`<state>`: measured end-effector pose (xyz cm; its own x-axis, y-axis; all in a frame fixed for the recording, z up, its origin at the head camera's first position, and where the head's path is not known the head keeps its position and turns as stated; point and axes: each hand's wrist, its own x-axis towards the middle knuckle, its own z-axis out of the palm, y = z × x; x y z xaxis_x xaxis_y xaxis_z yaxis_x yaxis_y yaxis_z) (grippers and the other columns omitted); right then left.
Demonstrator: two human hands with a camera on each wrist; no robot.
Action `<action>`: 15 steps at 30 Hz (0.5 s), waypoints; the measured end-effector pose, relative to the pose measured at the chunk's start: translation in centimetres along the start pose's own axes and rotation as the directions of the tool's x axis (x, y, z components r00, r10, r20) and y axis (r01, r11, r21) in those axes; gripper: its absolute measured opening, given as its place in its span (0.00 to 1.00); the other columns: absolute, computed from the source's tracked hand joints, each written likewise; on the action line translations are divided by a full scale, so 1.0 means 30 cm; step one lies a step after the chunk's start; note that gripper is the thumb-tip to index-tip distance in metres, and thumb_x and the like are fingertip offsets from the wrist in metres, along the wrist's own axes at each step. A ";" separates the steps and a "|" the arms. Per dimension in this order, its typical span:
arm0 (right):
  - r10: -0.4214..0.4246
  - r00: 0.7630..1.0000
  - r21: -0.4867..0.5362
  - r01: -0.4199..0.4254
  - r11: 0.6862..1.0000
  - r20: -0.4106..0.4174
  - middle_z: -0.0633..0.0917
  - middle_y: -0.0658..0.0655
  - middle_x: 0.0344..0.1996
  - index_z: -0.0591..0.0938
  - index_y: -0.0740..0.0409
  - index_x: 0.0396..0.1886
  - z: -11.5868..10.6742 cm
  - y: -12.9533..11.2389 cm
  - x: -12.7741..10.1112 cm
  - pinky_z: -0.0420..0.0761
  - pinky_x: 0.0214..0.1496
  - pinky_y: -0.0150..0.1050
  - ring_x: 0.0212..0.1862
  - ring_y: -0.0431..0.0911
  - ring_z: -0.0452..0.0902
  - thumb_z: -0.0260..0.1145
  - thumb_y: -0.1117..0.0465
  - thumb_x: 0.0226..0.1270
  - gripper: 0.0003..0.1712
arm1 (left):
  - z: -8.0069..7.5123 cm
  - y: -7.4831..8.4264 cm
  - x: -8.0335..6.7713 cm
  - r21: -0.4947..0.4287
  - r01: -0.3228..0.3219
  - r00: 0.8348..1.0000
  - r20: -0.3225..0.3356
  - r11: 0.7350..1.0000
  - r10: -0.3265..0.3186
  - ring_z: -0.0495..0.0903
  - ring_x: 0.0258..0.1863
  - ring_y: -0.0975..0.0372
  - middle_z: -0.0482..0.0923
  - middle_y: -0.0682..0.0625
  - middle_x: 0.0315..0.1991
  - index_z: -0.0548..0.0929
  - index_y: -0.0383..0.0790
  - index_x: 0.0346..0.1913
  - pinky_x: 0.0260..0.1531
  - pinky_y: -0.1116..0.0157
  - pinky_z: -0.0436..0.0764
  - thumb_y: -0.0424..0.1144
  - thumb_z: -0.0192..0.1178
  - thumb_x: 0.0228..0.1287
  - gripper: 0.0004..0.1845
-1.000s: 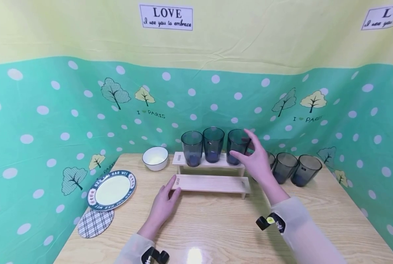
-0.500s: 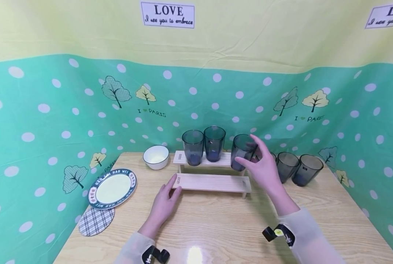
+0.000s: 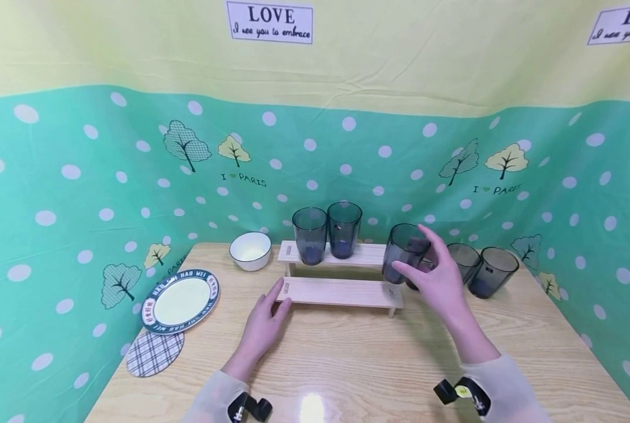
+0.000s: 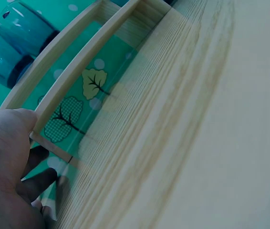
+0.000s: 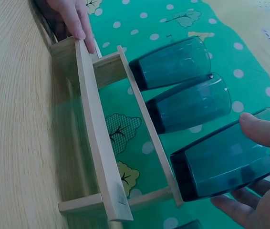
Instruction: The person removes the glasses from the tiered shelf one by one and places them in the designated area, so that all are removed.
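Observation:
In the head view my right hand (image 3: 444,282) holds a dark tinted glass tumbler (image 3: 401,249) between thumb and fingers. The tumbler is slightly tilted, at the right end of the rear wooden shelf (image 3: 370,254). Two like tumblers, a left one (image 3: 310,235) and a second one (image 3: 344,229), stand upright on that shelf. My left hand (image 3: 262,326) rests on the left end of the front, lower wooden shelf (image 3: 341,292), thumb at its front edge. In the left wrist view, the left hand's other fingers (image 4: 37,183) hang spread beside the shelf's end.
Right of the shelves more tumblers stand on the table, one (image 3: 493,273) outermost and others partly behind my right hand. A white bowl (image 3: 250,251) stands at the left rear. A blue-rimmed plate (image 3: 211,288) overlaps a checked coaster (image 3: 153,355). A dotted cloth (image 3: 315,153) hangs behind.
My right hand has moved the tumbler rightward and toward me, away from its place on the rear shelf. The left hand stays on the front shelf's end.

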<state>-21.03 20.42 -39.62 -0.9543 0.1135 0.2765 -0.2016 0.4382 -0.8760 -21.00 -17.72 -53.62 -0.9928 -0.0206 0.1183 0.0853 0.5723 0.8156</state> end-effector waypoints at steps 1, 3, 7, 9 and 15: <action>0.002 1.000 -0.003 -0.002 1.000 -0.001 0.70 0.53 0.82 0.61 0.29 0.90 -0.005 0.001 -0.004 0.80 0.74 0.58 0.76 0.56 0.73 0.85 0.41 0.66 0.59 | 0.000 0.000 0.000 0.002 -0.001 1.000 -0.001 1.000 0.001 0.52 0.83 0.29 0.65 0.42 0.84 0.64 0.53 0.89 0.80 0.28 0.53 0.55 0.57 0.87 0.35; 0.010 1.000 -0.012 -0.010 1.000 0.000 0.68 0.52 0.83 0.60 0.27 0.90 -0.017 0.004 -0.013 0.79 0.75 0.58 0.78 0.56 0.71 0.84 0.40 0.66 0.59 | 0.000 0.001 -0.001 0.004 -0.001 1.000 -0.003 1.000 0.001 0.52 0.83 0.28 0.65 0.42 0.84 0.64 0.53 0.89 0.80 0.28 0.53 0.56 0.57 0.87 0.35; 0.032 0.999 -0.035 -0.033 0.999 -0.003 0.67 0.54 0.84 0.59 0.22 0.89 -0.041 0.010 -0.030 0.79 0.75 0.59 0.79 0.59 0.70 0.84 0.38 0.65 0.59 | 0.000 0.001 -0.001 0.006 -0.003 1.000 -0.004 1.000 0.003 0.53 0.83 0.28 0.65 0.42 0.83 0.64 0.53 0.89 0.79 0.27 0.53 0.56 0.57 0.87 0.35; 0.039 0.999 -0.046 -0.039 0.998 -0.008 0.65 0.54 0.85 0.59 0.22 0.89 -0.052 0.014 -0.038 0.80 0.74 0.58 0.79 0.60 0.70 0.84 0.38 0.65 0.59 | 0.000 0.001 -0.001 0.007 -0.002 1.000 -0.005 1.000 0.002 0.53 0.83 0.28 0.66 0.42 0.83 0.64 0.53 0.89 0.79 0.28 0.54 0.56 0.57 0.87 0.35; 0.047 0.999 -0.052 -0.048 0.998 -0.014 0.62 0.56 0.87 0.59 0.25 0.90 -0.079 0.035 -0.062 0.85 0.67 0.38 0.74 0.63 0.76 0.84 0.40 0.66 0.59 | 0.002 0.001 -0.002 0.012 -0.005 1.000 -0.012 1.000 0.005 0.53 0.83 0.27 0.67 0.41 0.83 0.65 0.52 0.88 0.79 0.27 0.55 0.56 0.57 0.87 0.35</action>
<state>-18.95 22.79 -40.12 -0.9595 0.1470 0.2404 -0.1439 0.4777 -0.8667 -20.94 -17.67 -53.64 -0.9913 -0.0275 0.1290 0.0890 0.5823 0.8081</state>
